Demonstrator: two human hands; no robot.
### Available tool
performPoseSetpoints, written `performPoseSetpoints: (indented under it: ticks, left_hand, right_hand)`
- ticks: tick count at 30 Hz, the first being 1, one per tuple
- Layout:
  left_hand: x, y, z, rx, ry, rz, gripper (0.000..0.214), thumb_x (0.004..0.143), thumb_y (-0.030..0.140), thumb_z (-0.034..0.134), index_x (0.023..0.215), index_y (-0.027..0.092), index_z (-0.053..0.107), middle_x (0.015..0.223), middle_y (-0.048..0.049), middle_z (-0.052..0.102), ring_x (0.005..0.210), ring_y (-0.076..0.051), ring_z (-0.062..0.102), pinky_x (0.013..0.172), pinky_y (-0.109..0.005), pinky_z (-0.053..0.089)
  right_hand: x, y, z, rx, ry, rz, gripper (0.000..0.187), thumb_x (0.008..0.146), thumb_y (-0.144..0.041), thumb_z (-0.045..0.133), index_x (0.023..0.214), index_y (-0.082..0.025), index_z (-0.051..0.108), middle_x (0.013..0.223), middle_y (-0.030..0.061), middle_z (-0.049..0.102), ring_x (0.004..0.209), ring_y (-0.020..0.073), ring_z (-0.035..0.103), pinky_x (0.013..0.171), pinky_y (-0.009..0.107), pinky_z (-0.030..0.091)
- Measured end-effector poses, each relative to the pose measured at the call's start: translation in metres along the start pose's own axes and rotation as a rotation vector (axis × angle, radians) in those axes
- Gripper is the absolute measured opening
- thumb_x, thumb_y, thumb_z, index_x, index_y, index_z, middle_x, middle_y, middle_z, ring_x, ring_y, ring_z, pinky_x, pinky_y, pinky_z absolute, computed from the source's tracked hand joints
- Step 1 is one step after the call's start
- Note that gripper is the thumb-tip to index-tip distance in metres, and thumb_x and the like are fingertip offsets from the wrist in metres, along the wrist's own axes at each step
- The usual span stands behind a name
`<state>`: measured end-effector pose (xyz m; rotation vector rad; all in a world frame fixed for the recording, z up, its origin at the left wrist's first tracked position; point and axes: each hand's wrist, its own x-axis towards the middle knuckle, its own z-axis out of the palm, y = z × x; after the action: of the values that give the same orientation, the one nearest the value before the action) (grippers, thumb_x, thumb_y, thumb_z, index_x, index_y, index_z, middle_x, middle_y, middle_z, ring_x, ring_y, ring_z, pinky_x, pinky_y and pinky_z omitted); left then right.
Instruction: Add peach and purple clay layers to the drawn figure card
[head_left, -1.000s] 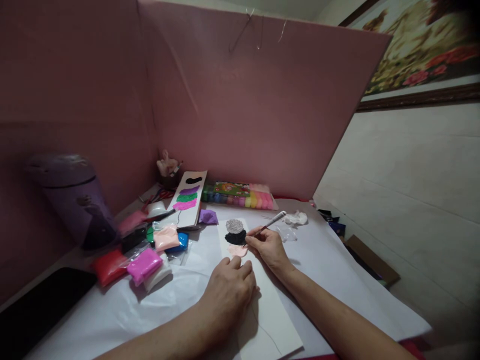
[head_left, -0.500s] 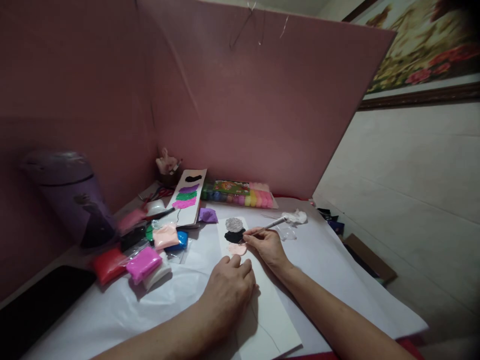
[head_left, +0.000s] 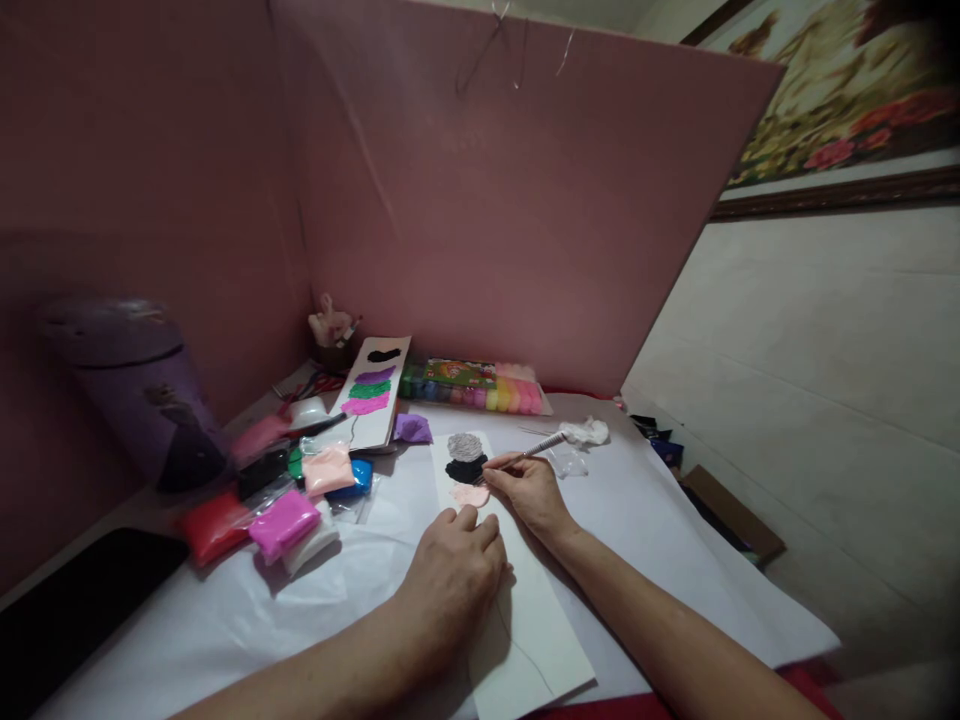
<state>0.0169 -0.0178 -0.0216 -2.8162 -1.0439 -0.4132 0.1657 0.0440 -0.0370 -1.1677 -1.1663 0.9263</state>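
A long white card [head_left: 525, 630] lies on the white paper before me, bearing grey [head_left: 466, 446], black [head_left: 466, 468] and pale pink clay patches [head_left: 471, 495]. My right hand [head_left: 527, 490] pinches a thin metal tool [head_left: 541, 446] like a pen, its tip at the edge of the black patch. My left hand [head_left: 452, 580] rests knuckles-up on the card just below the pink patch, fingers curled and pressing it down.
Bagged clay in pink [head_left: 283, 522], red [head_left: 211, 524], peach [head_left: 327, 470] and blue lies at left. A second card with colour patches [head_left: 373, 390], a clay box [head_left: 472, 385], a purple jar [head_left: 142, 390], crumpled white plastic [head_left: 586, 431] and a pink board [head_left: 487, 200] surround the work.
The right hand's tool has tilted a little lower against the black patch. Both hands stay in place; the view has shifted slightly.
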Motion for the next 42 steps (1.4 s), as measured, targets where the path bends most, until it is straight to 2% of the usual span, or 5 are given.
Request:
performPoseSetpoints:
  ticks: [4, 19, 26, 34, 42]
  left_hand:
    - [0.000, -0.001, 0.003, 0.000, 0.028, 0.002, 0.017, 0.093, 0.021, 0.053, 0.082, 0.016, 0.065, 0.090, -0.0059, 0.064, 0.081, -0.020, 0.053, 0.066, -0.037, 0.038]
    - [0.001, 0.000, 0.000, 0.006, -0.024, -0.006, 0.015, 0.093, 0.020, 0.052, 0.087, 0.016, 0.065, 0.095, -0.0052, 0.065, 0.084, -0.020, 0.054, 0.068, -0.036, 0.037]
    - [0.000, -0.001, 0.000, 0.001, 0.001, 0.002, 0.016, 0.093, 0.022, 0.053, 0.085, 0.016, 0.065, 0.094, -0.0056, 0.065, 0.084, -0.021, 0.054, 0.067, -0.036, 0.037]
    - [-0.001, 0.000, -0.001, -0.004, 0.023, 0.002, 0.014, 0.092, 0.020, 0.054, 0.084, 0.016, 0.065, 0.093, -0.0057, 0.065, 0.082, -0.020, 0.054, 0.067, -0.036, 0.038]
    - [-0.001, 0.000, -0.001, 0.013, 0.019, 0.004, 0.014, 0.092, 0.020, 0.054, 0.084, 0.016, 0.065, 0.092, -0.0056, 0.065, 0.081, -0.021, 0.054, 0.067, -0.036, 0.039]
  right_hand:
    - [-0.001, -0.001, 0.000, 0.007, 0.003, -0.006, 0.015, 0.058, -0.029, 0.077, 0.064, -0.016, 0.072, 0.063, 0.0038, 0.068, 0.060, 0.0170, 0.060, 0.058, 0.029, 0.048]
    - [0.002, 0.001, -0.001, 0.058, 0.064, -0.003, 0.014, 0.054, -0.027, 0.077, 0.059, -0.017, 0.070, 0.063, 0.0028, 0.067, 0.061, 0.0168, 0.060, 0.058, 0.028, 0.048]
    - [0.007, 0.011, -0.005, -0.017, 0.077, -0.051, 0.014, 0.057, -0.029, 0.075, 0.062, -0.017, 0.070, 0.066, 0.0042, 0.068, 0.062, 0.0179, 0.060, 0.060, 0.030, 0.049]
    - [0.005, 0.005, -0.007, -0.099, 0.102, -0.084, 0.013, 0.059, -0.029, 0.072, 0.062, -0.017, 0.070, 0.063, 0.0040, 0.068, 0.060, 0.0185, 0.060, 0.060, 0.030, 0.047]
    - [0.004, 0.002, -0.009, -0.097, 0.149, -0.060, 0.019, 0.063, -0.037, 0.071, 0.066, -0.020, 0.066, 0.048, -0.0013, 0.059, 0.042, 0.0142, 0.048, 0.041, 0.026, 0.035]
